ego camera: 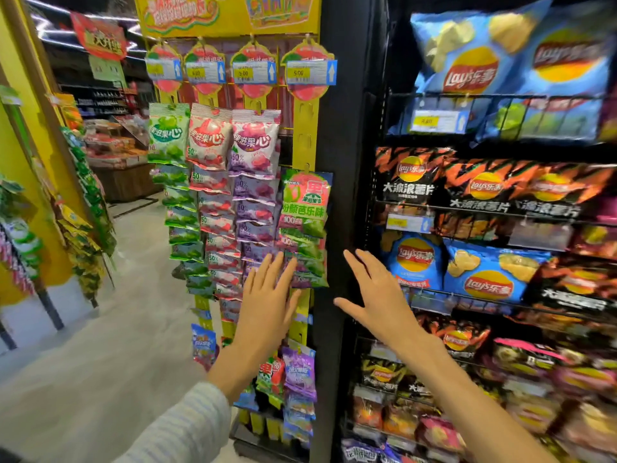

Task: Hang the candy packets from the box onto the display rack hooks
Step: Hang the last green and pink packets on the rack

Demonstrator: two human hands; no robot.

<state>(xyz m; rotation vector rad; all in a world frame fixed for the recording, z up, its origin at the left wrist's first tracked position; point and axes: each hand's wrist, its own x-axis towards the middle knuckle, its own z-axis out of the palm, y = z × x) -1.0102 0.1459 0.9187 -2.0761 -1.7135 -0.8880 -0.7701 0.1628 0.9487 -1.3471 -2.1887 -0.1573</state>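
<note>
- left hand (267, 295) flat, fingers spread, empty, against candy packets (302, 225) low on the display rack (305, 135)
- right hand (374, 289) open, empty, just right of rack
- box unseen
- risk: pressing could knock packets off hooks

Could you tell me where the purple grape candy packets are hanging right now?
The purple grape packets hang in the rack's third column, between red packets and green-pink packets, above the left hand.

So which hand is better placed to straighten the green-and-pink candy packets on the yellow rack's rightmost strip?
Probably left: the open left hand already reaches the green-and-pink candy packets, while the open right hand is spread over the black post beside them.
</note>
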